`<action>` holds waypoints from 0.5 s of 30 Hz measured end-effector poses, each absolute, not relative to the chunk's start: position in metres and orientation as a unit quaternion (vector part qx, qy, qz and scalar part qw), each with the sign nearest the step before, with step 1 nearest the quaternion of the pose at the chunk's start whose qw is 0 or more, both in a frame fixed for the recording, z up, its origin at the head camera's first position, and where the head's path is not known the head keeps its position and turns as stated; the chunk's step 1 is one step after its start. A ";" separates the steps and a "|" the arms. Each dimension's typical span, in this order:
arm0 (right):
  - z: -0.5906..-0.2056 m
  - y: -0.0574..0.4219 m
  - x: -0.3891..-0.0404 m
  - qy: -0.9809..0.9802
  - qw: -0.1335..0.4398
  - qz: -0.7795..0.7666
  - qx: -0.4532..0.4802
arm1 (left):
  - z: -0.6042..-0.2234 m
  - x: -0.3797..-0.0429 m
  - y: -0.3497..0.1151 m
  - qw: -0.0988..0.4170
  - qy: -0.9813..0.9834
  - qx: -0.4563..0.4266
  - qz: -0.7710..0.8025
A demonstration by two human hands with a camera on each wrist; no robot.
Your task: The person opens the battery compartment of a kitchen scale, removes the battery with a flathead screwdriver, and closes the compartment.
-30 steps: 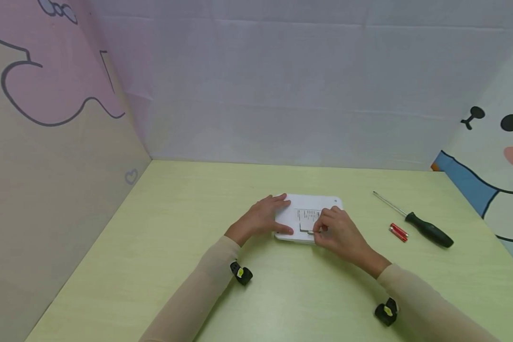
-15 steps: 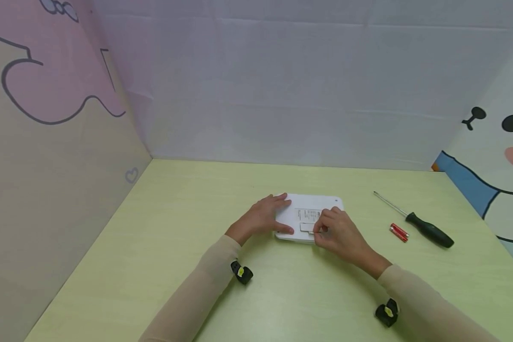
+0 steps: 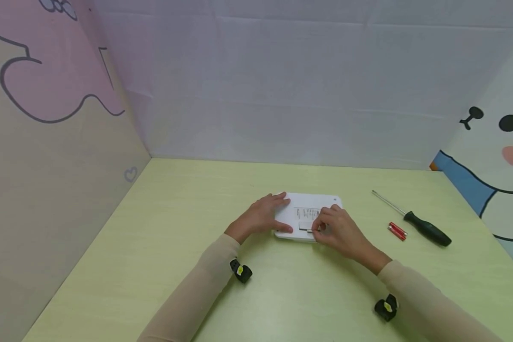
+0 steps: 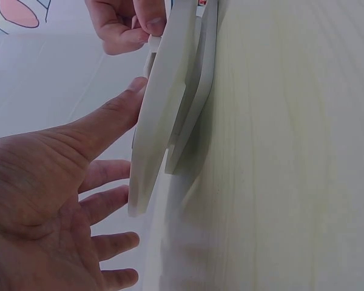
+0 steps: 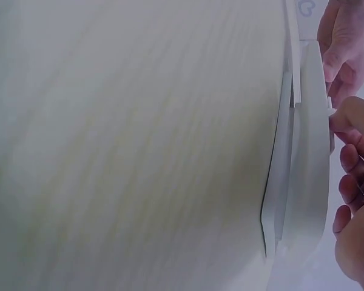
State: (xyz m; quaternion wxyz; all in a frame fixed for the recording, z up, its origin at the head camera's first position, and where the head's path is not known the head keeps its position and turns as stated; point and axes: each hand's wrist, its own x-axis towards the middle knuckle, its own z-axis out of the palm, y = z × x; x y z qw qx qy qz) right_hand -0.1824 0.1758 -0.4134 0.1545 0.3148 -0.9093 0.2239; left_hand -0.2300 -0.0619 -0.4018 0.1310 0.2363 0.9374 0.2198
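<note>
A flat white rectangular device (image 3: pixel 289 217), with a printed label (image 3: pixel 308 213) and a small rectangular compartment (image 3: pixel 304 226) on its upper face, lies on the table. Spread over its left end is my left hand (image 3: pixel 262 213); thumb and fingers are extended, and the thumb touches the face. At the compartment's right end, my right hand (image 3: pixel 339 232) pinches a small white piece (image 3: pixel 309 231) between thumb and index finger. That white piece (image 4: pixel 153 43) shows as a nub above the face in the left wrist view. Its full shape is hidden by the fingers.
Two red batteries (image 3: pixel 397 231) lie side by side to the right of the device. Beyond them is a screwdriver (image 3: pixel 427 229) with a dark handle, its tip toward the back. Printed side panels and a pale back wall (image 3: pixel 256 95) border the yellowish table (image 3: pixel 188 209).
Both hands stay at the same places on the device. The right fingers shift only slightly at the compartment; the batteries and screwdriver lie as before.
</note>
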 end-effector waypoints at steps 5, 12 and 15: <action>-0.414 0.177 -0.183 -0.907 0.152 0.228 0.320 | -0.400 -0.229 -0.062 0.135 0.936 0.235 0.224; -0.412 0.179 -0.182 -0.932 0.141 0.218 0.254 | -0.398 -0.227 -0.062 0.138 0.935 0.233 0.228; -0.411 0.181 -0.183 -0.952 0.123 0.199 0.198 | -0.398 -0.227 -0.061 0.138 0.937 0.232 0.224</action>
